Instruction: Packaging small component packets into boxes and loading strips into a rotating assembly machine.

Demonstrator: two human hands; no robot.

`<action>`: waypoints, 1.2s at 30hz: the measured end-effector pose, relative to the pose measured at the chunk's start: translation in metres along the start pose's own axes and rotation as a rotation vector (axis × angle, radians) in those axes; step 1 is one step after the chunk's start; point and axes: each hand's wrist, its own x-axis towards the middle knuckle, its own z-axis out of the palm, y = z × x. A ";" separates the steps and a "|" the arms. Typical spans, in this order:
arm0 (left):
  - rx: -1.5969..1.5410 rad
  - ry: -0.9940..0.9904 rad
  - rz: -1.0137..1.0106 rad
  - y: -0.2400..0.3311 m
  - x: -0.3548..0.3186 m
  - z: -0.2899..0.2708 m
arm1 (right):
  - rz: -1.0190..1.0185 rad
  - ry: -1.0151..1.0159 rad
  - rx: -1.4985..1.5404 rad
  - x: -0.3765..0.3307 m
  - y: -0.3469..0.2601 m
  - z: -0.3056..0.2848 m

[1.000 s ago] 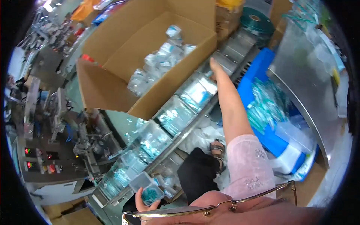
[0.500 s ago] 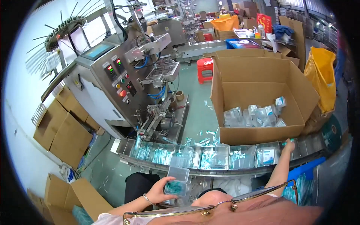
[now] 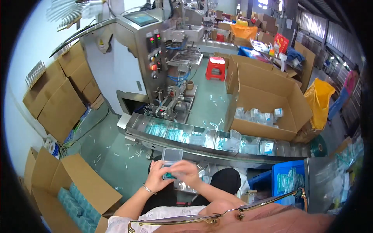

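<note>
Brown corrugated cardboard forms an open carton point(image 3: 92, 167) at the lower left, with teal bundles point(image 3: 79, 206) packed inside; behind it, flat cardboard sheets point(image 3: 58, 112) lean against the white wall point(image 3: 23, 81). Next comes a grey metal machine point(image 3: 112, 70) with a tilted screen point(image 3: 140, 18) on top. From its foot a long metal trough point(image 3: 182, 148), divided into compartments, runs rightward, bearing slim teal-and-clear pieces point(image 3: 176, 134) and, further along, clear boxes point(image 3: 268, 147). On the near side of the trough, the left hand point(image 3: 157, 176) grasps a clear plastic box point(image 3: 172, 155) from its left — the lid is raised and teal shows low in it. The right hand point(image 3: 185, 173) is at the box's right side, blurred; whether its fingers grip anything, I cannot tell. Beyond the trough stand a red plastic stool point(image 3: 215, 72) and, to its right, a large open brown carton point(image 3: 268, 93) holding more clear boxes. Near the trough's right end, on the person's side, is a blue plastic bin point(image 3: 276, 176) of teal pieces — a yellow bag point(image 3: 320, 103) stands farther back.
</note>
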 end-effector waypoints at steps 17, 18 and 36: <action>-0.229 0.232 -0.106 -0.050 -0.082 -0.023 | -0.142 -0.373 -0.780 0.018 -0.025 0.079; -0.346 0.279 -0.194 -0.054 -0.087 -0.017 | -0.138 -0.372 -0.782 0.016 -0.036 0.091; -0.749 0.391 -0.332 -0.075 -0.086 -0.032 | 0.409 -0.052 -0.516 0.007 0.000 0.099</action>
